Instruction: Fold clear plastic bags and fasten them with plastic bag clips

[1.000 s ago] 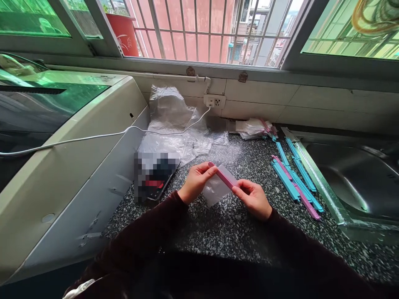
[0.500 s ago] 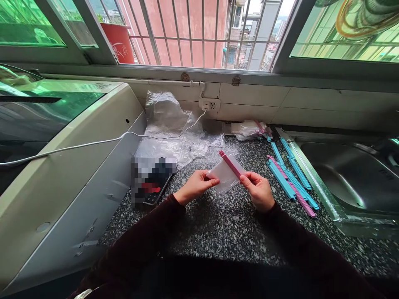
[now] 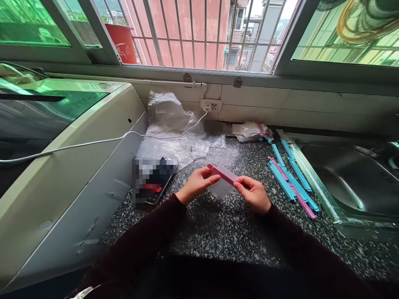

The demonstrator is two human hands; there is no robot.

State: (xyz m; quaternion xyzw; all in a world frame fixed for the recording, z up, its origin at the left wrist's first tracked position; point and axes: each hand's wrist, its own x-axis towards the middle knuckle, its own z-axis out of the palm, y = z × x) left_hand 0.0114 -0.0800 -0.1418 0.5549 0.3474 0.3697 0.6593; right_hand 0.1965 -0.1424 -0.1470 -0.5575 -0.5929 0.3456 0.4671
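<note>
A pink bag sealing clip (image 3: pixel 224 174) lies slantwise across a small clear plastic bag (image 3: pixel 220 189), held just over the speckled counter. My left hand (image 3: pixel 197 185) is closed, pinching the clip's upper left end between thumb and fingers. At the lower right end, my right hand (image 3: pixel 253 196) is closed on the clip too. Part of the bag shows above the clip and part hangs below it. To the right of my hands lie several blue clips (image 3: pixel 282 181) and a few pink clips (image 3: pixel 301 201) in rows.
A phone (image 3: pixel 163 178), partly blurred out, lies on the left. Behind it spread crumpled plastic sheets (image 3: pixel 174 141), with a white cable (image 3: pixel 131 133) crossing over. More small bags (image 3: pixel 247 131) are piled by the wall. A steel sink (image 3: pixel 336 182) borders the right; a large appliance (image 3: pixel 121 108) borders the left.
My left hand has moved from the bag's side onto the clip's upper end. The clip has tilted flatter and dropped slightly. My right hand shifted a little left, still holding the clip.
</note>
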